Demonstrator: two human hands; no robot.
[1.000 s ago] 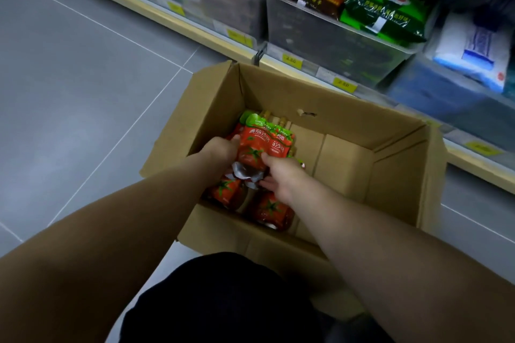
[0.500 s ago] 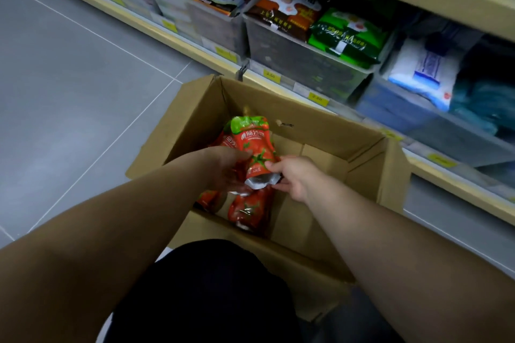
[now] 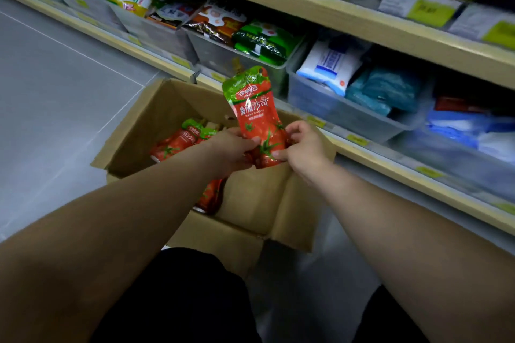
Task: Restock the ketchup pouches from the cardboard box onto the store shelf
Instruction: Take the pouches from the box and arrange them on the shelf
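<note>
Floor (image 3: 55, 120) beside box (image 3: 252, 203); pouch (image 3: 256, 111) above, L hand (image 3: 231, 149), R hand (image 3: 303, 146)

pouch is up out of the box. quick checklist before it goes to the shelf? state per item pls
1. Grip: left hand and right hand both pinch the lower end of the held pouch: ok.
2. Clearance: held pouch sits above the rim of the cardboard box: ok.
3. Orientation: roughly upright, green top up, label toward the camera: ok.
4. Target slot: no ketchup facing visible among the shelf bins: cannot tell.
5. Stock: more pouches in the box: ok.
</note>
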